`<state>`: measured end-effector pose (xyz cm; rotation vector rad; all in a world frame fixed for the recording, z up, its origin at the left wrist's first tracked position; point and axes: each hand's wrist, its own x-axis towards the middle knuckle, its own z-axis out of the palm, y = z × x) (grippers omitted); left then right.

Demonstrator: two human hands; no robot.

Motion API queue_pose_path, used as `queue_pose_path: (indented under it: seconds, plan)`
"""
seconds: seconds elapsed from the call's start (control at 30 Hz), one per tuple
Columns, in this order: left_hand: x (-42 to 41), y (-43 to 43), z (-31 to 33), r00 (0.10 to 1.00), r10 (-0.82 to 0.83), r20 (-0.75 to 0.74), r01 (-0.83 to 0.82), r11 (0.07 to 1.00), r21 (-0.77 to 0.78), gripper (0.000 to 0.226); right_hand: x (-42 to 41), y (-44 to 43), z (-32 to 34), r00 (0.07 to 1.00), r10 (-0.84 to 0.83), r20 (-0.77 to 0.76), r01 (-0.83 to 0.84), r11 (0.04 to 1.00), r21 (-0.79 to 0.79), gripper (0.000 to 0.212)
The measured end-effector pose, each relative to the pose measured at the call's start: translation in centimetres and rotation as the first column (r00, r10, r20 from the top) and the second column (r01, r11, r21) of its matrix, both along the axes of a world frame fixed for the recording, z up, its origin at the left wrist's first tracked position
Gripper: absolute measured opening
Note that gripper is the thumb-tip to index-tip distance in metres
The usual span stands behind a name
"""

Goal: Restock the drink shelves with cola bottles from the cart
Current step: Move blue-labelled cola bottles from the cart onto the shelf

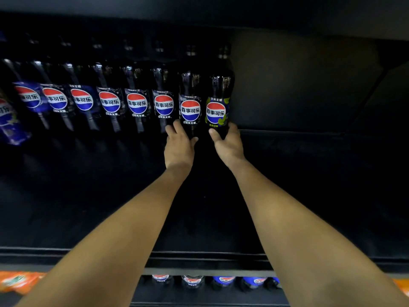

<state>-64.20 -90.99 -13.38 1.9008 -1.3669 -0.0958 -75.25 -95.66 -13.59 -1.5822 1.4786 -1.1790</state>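
L hand point(179, 148) grips black-label btl point(190, 100), R hand point(229, 145) green-label btl point(218, 100) (adjacent).

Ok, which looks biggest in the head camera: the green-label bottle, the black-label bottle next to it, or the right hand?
1. The green-label bottle and the black-label bottle: too alike to rank.
2. The right hand: clearly smaller, though nearer the camera.
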Motion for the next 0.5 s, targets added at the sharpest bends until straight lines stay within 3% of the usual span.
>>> queue_pose_path:
  seconds: [0.5]
  plan:
    - [1.2,-1.4,-0.3,0.986,0.081,-0.146,-0.071,0.995,0.073,0.046,0.4,-0.6,-0.5,0.999,-0.007,0.049,0.006,1.0,0.02,0.06]
